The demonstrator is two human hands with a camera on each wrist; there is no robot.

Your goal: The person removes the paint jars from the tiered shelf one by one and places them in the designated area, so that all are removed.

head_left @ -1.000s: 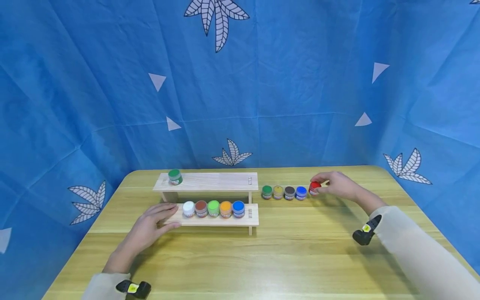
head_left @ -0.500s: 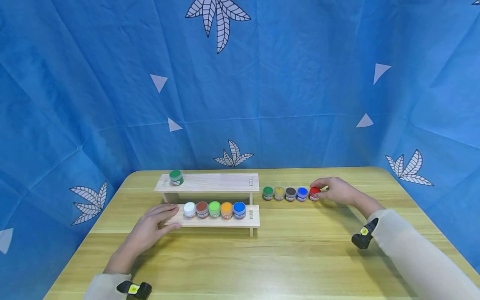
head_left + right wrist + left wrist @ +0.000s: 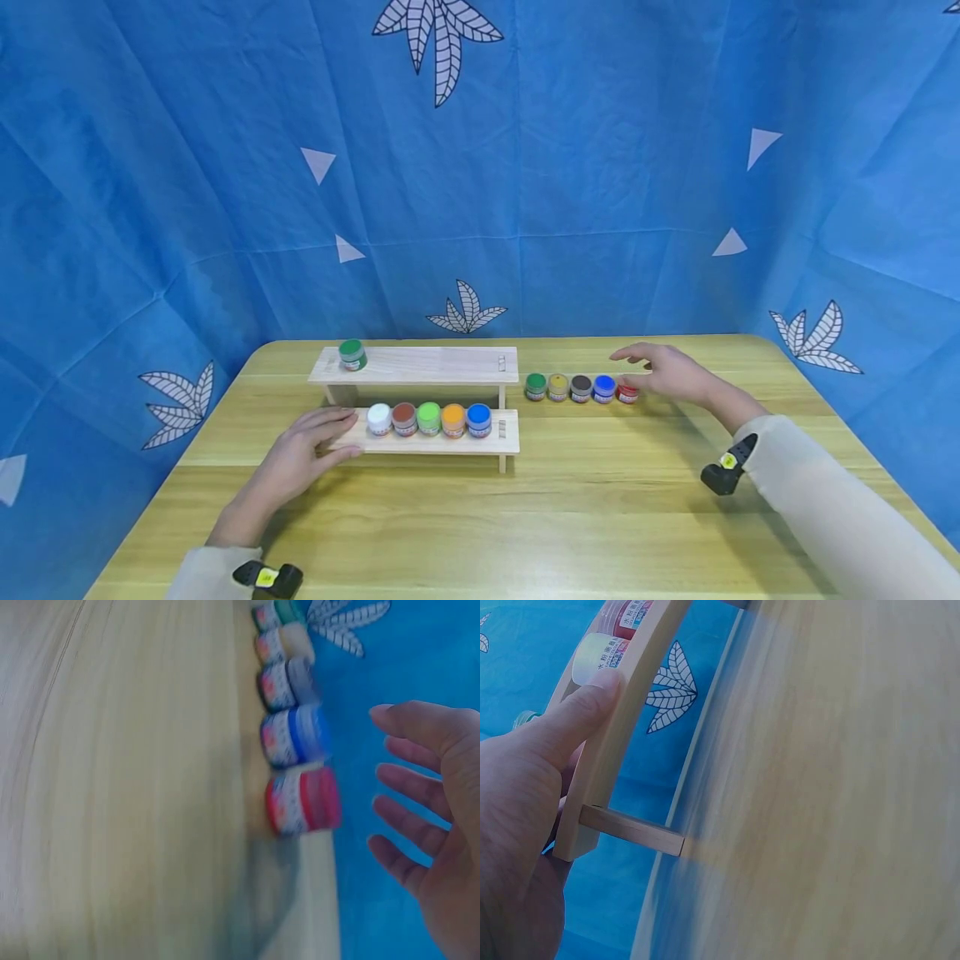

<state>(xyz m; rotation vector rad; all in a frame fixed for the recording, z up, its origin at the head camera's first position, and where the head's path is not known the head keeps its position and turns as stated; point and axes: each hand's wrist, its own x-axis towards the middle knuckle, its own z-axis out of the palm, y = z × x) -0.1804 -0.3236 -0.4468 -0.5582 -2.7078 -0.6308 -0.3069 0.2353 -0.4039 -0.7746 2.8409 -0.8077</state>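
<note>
Right hand: the right hand (image 3: 670, 372) hovers right of centre in the head view, fingers spread and relaxed, gripping nothing; in the right wrist view its fingers (image 3: 420, 787) sit clear of the jar, with blue backdrop showing in between.
Red jar: the red jar (image 3: 627, 391) stands upright on the table (image 3: 570, 500), just below the right hand, at the right end of a row; in the right wrist view (image 3: 304, 801) it appears mid-frame, blurred.
Row of jars: to the left of the red one stand the blue jar (image 3: 603, 387), the dark brown jar (image 3: 581, 387), the yellow jar (image 3: 558, 386) and the green jar (image 3: 536, 385), close side by side.
Left hand: the left hand (image 3: 303, 450) lies lower left of centre, fingers nearly straight on the left end of the wooden rack (image 3: 420, 392); in the left wrist view the thumb (image 3: 577, 712) presses along the lower shelf's edge.
Lower shelf: white, brown, light green, orange and blue jars in a line (image 3: 428, 417).
Upper shelf: one dark green jar (image 3: 351, 354) at its left end.
Backdrop: blue cloth with white leaves (image 3: 480, 167) fills the upper frame.
</note>
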